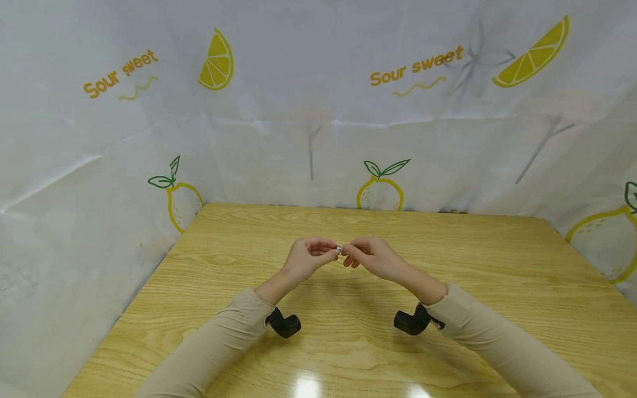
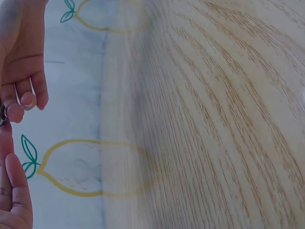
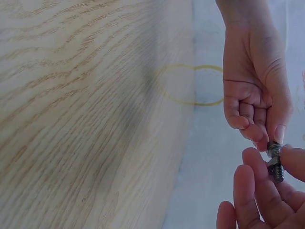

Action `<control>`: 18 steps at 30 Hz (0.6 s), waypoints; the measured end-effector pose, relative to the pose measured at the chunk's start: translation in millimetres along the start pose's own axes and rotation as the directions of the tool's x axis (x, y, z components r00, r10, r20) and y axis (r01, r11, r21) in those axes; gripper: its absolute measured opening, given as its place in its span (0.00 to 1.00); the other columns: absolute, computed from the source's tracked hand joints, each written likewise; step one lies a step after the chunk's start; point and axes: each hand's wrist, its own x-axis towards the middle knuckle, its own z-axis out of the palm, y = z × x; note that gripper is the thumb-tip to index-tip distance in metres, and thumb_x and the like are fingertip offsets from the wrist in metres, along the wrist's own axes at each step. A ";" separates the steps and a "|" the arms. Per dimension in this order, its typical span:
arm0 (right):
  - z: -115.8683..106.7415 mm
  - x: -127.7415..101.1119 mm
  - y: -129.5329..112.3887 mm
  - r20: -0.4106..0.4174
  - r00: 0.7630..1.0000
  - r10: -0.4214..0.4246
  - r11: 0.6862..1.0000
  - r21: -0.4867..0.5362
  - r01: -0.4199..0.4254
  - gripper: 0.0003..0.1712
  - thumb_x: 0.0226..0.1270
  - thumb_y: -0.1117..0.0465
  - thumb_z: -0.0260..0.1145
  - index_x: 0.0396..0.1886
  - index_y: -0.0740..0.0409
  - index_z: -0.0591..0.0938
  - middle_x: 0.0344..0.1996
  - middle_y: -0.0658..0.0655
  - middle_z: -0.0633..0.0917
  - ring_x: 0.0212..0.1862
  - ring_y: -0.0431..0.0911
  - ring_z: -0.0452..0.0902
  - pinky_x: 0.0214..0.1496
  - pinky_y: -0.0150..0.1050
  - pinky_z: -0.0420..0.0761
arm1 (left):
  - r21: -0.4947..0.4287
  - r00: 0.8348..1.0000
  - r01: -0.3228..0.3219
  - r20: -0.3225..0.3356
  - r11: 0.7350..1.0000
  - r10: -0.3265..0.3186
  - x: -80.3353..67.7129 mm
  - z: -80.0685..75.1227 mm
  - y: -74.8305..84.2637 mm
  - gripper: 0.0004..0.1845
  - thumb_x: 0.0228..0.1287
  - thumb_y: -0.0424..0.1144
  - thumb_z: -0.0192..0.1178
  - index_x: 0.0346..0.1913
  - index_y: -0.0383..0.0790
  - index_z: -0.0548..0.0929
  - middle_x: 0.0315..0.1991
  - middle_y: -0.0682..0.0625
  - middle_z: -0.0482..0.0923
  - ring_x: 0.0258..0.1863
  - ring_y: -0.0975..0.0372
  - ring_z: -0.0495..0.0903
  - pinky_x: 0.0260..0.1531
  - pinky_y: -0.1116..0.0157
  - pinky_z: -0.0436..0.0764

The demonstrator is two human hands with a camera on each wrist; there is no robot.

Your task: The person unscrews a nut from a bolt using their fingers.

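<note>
Pinches bolt (image 3: 275, 153) by one end in left grip (image 1: 306, 260) and near nut (image 3: 273, 163) in right grip (image 1: 376, 258), above desk (image 1: 229, 237), presumably for steady two-ended support.

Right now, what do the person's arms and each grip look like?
The left sleeve and right sleeve are long, plain beige. A bent black wrist mount juts out at each cuff. The left grip and right grip are ungloved.

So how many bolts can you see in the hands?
1 bolt. It's between the left hand and the right hand, above the wooden table. The hands cover part of it, so another could be hidden there.
</note>
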 end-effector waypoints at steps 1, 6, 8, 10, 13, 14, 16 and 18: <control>0.3 0.2 -0.1 -0.001 1.000 -0.002 1.000 0.000 0.002 0.16 0.73 0.60 0.52 0.44 0.69 0.80 0.34 0.64 0.86 0.36 0.54 0.82 0.39 0.42 0.83 | -0.002 1.000 0.004 0.000 1.000 -0.004 0.0 -0.1 -0.2 0.12 0.61 0.36 0.62 0.46 0.35 0.83 0.42 0.39 0.83 0.45 0.44 0.81 0.46 0.58 0.82; 1.8 -0.6 -0.6 -0.062 0.998 -0.001 1.000 -0.013 0.000 0.13 0.67 0.62 0.60 0.45 0.66 0.79 0.37 0.63 0.84 0.39 0.52 0.82 0.38 0.33 0.81 | -0.005 1.000 0.005 -0.001 1.000 -0.005 0.5 -0.1 -1.0 0.13 0.61 0.36 0.62 0.46 0.34 0.83 0.42 0.39 0.83 0.44 0.45 0.82 0.48 0.54 0.81; 2.0 -0.9 -1.1 -0.079 0.997 0.002 1.000 -0.005 -0.002 0.14 0.65 0.62 0.63 0.46 0.66 0.78 0.38 0.63 0.84 0.38 0.50 0.82 0.38 0.32 0.80 | -0.008 1.000 -0.002 0.001 1.000 0.002 0.4 -0.2 -0.8 0.13 0.61 0.37 0.62 0.46 0.33 0.83 0.41 0.39 0.84 0.44 0.44 0.81 0.48 0.52 0.80; 1.8 -1.0 -1.3 -0.085 0.996 -0.003 1.000 -0.006 0.002 0.16 0.64 0.61 0.63 0.48 0.66 0.78 0.39 0.63 0.84 0.37 0.47 0.82 0.37 0.31 0.80 | -0.003 1.000 -0.023 0.001 1.000 0.023 -0.2 -0.8 -1.0 0.14 0.60 0.39 0.63 0.45 0.33 0.83 0.40 0.40 0.84 0.43 0.45 0.82 0.47 0.54 0.81; 1.1 -0.9 -1.3 -0.069 0.998 0.002 1.000 -0.010 -0.002 0.16 0.67 0.59 0.60 0.49 0.66 0.78 0.38 0.64 0.85 0.37 0.50 0.82 0.38 0.36 0.82 | 0.008 0.998 -0.064 0.010 0.998 0.064 -2.4 -2.2 -0.8 0.15 0.60 0.42 0.63 0.44 0.34 0.83 0.38 0.43 0.85 0.42 0.47 0.83 0.44 0.57 0.83; 0.7 -0.9 -1.1 -0.062 0.998 0.001 1.000 -0.015 -0.002 0.16 0.69 0.58 0.58 0.48 0.66 0.79 0.37 0.64 0.85 0.37 0.51 0.82 0.39 0.39 0.82 | 0.009 0.997 -0.073 0.009 0.997 0.073 -2.7 -2.4 -0.9 0.15 0.60 0.42 0.63 0.44 0.34 0.83 0.38 0.44 0.85 0.41 0.48 0.83 0.44 0.58 0.83; 0.4 -0.8 -0.8 -0.050 0.999 0.001 1.000 -0.018 -0.002 0.16 0.71 0.58 0.55 0.46 0.67 0.80 0.36 0.63 0.86 0.37 0.54 0.82 0.40 0.45 0.83 | 0.013 0.997 -0.078 0.010 0.997 0.078 -3.4 -2.5 -0.2 0.15 0.60 0.42 0.63 0.44 0.34 0.83 0.38 0.44 0.85 0.41 0.48 0.83 0.44 0.58 0.83; 0.3 -0.9 -0.3 -0.048 0.999 -0.002 1.000 -0.016 0.001 0.16 0.71 0.59 0.54 0.45 0.67 0.80 0.35 0.63 0.86 0.37 0.55 0.82 0.42 0.47 0.83 | 0.008 0.998 -0.063 0.009 0.998 0.063 -2.4 -2.3 -0.8 0.14 0.61 0.41 0.63 0.45 0.34 0.83 0.39 0.43 0.85 0.42 0.46 0.82 0.45 0.56 0.82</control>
